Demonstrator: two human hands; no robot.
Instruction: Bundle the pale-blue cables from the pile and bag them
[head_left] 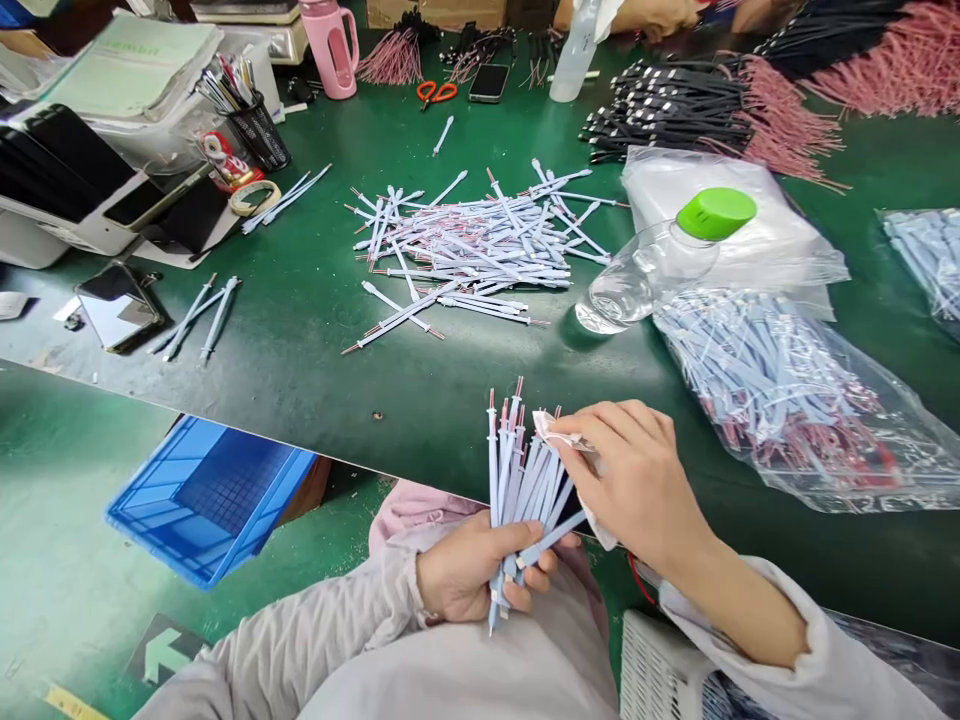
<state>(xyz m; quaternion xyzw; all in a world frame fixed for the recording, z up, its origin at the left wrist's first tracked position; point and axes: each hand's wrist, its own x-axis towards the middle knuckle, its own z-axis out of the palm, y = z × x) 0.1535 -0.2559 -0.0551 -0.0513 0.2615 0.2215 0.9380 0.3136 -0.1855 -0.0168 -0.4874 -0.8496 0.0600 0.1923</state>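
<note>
My left hand (480, 565) is closed around a fanned bunch of light-blue cables (525, 485), with pink wire ends pointing up and away from me. Over the right side of the bunch, my right hand (637, 480) pinches a crumpled white tissue (559, 430), which touches the wire ends. Part of the tissue hangs below my right palm. Beyond both hands, a loose pile of similar light-blue cables (472, 240) lies on the green table (322, 370).
A clear bottle with a green cap (716, 213) lies tilted beside plastic bags (817, 420) of cables at right. Black cable bundles (675, 110) sit at the back. Phones, a pen holder (259, 135) and a few cables are at left. A blue crate (210, 495) stands below the table edge.
</note>
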